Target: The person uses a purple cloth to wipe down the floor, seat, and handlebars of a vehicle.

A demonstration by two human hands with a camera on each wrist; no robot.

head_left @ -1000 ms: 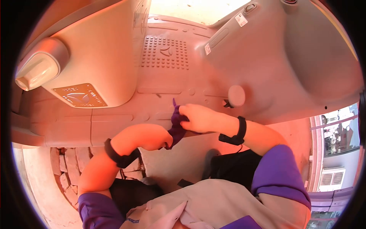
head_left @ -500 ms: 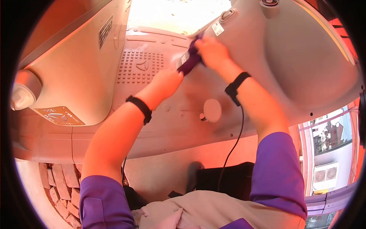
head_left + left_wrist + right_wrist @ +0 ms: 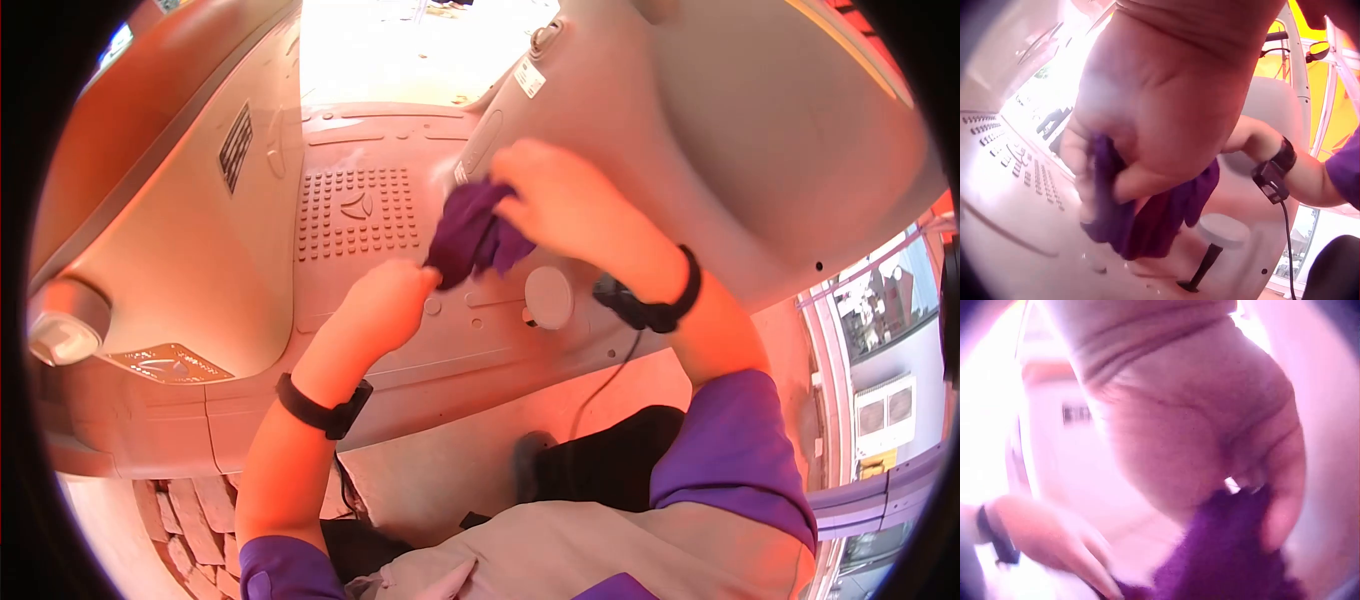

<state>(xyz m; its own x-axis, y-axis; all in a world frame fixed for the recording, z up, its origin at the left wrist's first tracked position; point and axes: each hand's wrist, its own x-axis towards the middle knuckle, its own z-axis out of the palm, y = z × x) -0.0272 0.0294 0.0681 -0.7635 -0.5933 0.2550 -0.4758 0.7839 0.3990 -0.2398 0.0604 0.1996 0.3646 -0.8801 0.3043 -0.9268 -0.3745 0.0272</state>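
A bunched purple cloth (image 3: pixel 470 232) stretches between both hands above the vehicle's floor panel (image 3: pixel 330 305). My left hand (image 3: pixel 375 312) grips its lower left end; in the left wrist view the fingers of that hand (image 3: pixel 1154 119) curl round the cloth (image 3: pixel 1154 219). The upper right part of the cloth is pinched by my right hand (image 3: pixel 570 205). Seen from the right wrist, thumb and fingers of the right hand (image 3: pixel 1210 431) close on the purple fabric (image 3: pixel 1216 550), which hangs below them.
A round-topped pedal (image 3: pixel 549 297) stands below the right hand. Left is a beige column (image 3: pixel 215 240) with a lamp-like knob (image 3: pixel 68 320); right rises a moulded panel (image 3: pixel 740 200). A studded mat area (image 3: pixel 358 212) lies beyond the hands, and bricks (image 3: pixel 195 515) show at lower left.
Both hands first reached forward with the cloth to the right-hand panel, then came back toward the body and left. The cloth is now more spread and bunched between them.
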